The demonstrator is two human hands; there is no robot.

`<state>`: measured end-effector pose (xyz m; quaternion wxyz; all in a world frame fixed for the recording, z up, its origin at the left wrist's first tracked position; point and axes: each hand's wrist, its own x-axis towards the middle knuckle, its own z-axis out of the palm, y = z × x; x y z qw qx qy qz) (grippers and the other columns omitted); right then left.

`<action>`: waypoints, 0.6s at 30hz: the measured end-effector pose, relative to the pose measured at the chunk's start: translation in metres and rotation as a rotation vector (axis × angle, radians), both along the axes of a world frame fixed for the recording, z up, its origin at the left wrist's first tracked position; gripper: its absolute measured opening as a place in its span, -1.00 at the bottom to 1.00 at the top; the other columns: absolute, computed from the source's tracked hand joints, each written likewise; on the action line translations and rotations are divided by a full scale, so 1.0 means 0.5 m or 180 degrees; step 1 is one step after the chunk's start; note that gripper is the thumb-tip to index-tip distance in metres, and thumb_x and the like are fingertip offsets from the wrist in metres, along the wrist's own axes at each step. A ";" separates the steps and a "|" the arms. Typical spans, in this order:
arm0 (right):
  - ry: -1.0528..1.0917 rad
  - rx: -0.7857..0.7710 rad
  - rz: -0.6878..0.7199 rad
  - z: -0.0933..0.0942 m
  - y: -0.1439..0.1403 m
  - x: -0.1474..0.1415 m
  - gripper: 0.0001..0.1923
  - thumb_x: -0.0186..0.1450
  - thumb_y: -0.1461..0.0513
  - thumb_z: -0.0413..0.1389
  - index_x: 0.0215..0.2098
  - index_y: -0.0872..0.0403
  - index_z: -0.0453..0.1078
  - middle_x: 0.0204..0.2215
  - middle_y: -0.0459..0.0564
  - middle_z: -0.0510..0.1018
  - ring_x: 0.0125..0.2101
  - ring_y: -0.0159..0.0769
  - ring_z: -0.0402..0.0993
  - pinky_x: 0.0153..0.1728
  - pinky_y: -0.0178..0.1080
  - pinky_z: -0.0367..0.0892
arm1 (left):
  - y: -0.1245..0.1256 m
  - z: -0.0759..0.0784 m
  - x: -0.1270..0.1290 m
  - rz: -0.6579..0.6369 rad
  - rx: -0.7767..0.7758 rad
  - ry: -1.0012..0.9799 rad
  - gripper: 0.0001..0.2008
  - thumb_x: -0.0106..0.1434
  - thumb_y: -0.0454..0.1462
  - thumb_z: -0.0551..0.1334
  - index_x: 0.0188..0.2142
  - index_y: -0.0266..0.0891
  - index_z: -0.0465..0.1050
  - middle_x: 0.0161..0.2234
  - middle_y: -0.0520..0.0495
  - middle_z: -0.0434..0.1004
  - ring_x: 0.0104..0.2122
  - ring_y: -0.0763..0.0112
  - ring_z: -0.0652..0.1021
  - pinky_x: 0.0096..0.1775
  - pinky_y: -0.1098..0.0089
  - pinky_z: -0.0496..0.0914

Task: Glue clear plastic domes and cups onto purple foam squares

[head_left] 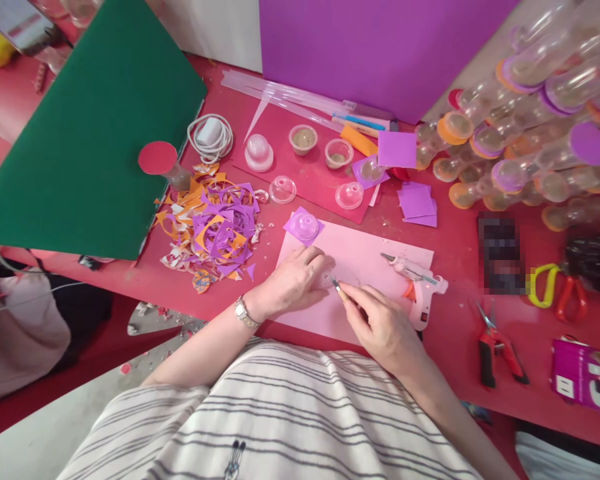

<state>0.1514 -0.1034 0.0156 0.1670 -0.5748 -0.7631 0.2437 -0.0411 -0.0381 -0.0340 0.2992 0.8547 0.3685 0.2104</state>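
In the head view, I have my right grip (383,320) closed around a slim tool (337,285), its metal tip pointing toward my left grip (300,277). The clear piece (325,276) lies on the pink sheet (370,243), right at my left fingertips and just ahead of the tool's tip. My left fingers are bent and rest against it; I cannot tell whether they pinch it or only press it down. My two hands nearly meet there. To the right of the piece, on the same sheet, the glue gun (423,290) lies beside my right hand.

Just beyond my left knuckles, a clear domed lid (305,225) sits on a purple square. Farther back on the tabletop (460,333) stand two small cups: the left cup (303,139) holds pale, grainy stuff, and the right cup (339,155) has some brownish stuff low inside. Left of them is a domed container (259,153), frosted by glare, so I cannot tell what is in it. Nearer me are two more clear lids, a flat one (283,190) and a domed one (349,195). Off to the right, clear bottles (555,180) with orange and purple discs are heaped together; their contents are too blurred to tell.
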 end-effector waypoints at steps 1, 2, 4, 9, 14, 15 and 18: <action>0.0009 0.0011 0.0002 0.000 0.001 0.000 -0.68 0.44 0.26 -0.06 0.00 0.12 0.48 -0.30 0.09 0.62 -0.31 -0.23 0.59 -0.25 -0.25 0.46 | 0.000 0.000 0.000 -0.0003 0.0012 0.0008 -0.61 0.21 -0.25 0.32 0.01 -0.29 0.38 -0.07 -0.21 0.47 -0.07 0.17 0.48 0.01 0.19 0.43; 0.0019 0.0018 0.0004 -0.001 0.002 0.000 -0.69 0.44 0.26 -0.06 0.00 0.12 0.48 -0.29 0.09 0.62 -0.31 -0.23 0.59 -0.25 -0.25 0.46 | 0.000 -0.001 0.000 -0.0001 0.0025 0.0011 -0.62 0.22 -0.22 0.33 0.00 -0.29 0.39 -0.08 -0.21 0.47 -0.08 0.18 0.48 0.00 0.19 0.43; 0.0037 0.0015 0.0008 0.000 0.005 0.000 -0.69 0.43 0.26 -0.06 0.00 0.11 0.48 -0.29 0.08 0.62 -0.31 -0.24 0.59 -0.28 -0.26 0.46 | 0.000 0.000 0.000 0.0012 0.0033 -0.0002 -0.66 0.26 -0.20 0.32 -0.02 -0.28 0.40 -0.09 -0.19 0.48 -0.09 0.20 0.49 -0.02 0.22 0.44; 0.0021 -0.0037 0.0019 0.001 0.011 -0.002 -0.68 0.42 0.27 -0.06 -0.02 0.11 0.49 -0.32 0.07 0.62 -0.35 -0.24 0.58 -0.33 -0.26 0.45 | -0.001 0.001 0.002 0.0047 0.0055 -0.0067 -0.72 0.28 -0.24 0.29 -0.04 -0.28 0.41 -0.10 -0.17 0.49 -0.10 0.22 0.49 -0.03 0.25 0.45; -0.0024 -0.0013 0.0010 0.001 0.014 -0.004 -0.68 0.42 0.27 -0.06 -0.01 0.11 0.49 -0.33 0.07 0.61 -0.35 -0.24 0.57 -0.33 -0.26 0.44 | -0.003 0.000 0.005 0.0067 0.0082 -0.0038 -0.74 0.28 -0.27 0.27 -0.05 -0.29 0.40 -0.11 -0.17 0.49 -0.12 0.24 0.49 -0.05 0.26 0.45; -0.0042 0.0017 0.0033 0.001 0.014 -0.005 -0.68 0.42 0.28 -0.06 -0.01 0.13 0.49 -0.34 0.07 0.60 -0.36 -0.25 0.56 -0.34 -0.27 0.43 | -0.003 0.000 0.006 0.0066 0.0089 -0.0033 -0.74 0.28 -0.27 0.27 -0.05 -0.28 0.40 -0.11 -0.17 0.49 -0.12 0.24 0.49 -0.04 0.26 0.45; -0.0159 0.0181 0.0125 0.002 0.016 -0.007 -0.66 0.41 0.30 -0.07 -0.01 0.17 0.50 -0.37 0.06 0.58 -0.40 -0.28 0.54 -0.41 -0.30 0.39 | -0.004 -0.002 0.006 0.0043 0.0109 -0.0031 -0.75 0.30 -0.27 0.25 -0.04 -0.27 0.39 -0.11 -0.17 0.48 -0.11 0.24 0.48 -0.03 0.25 0.45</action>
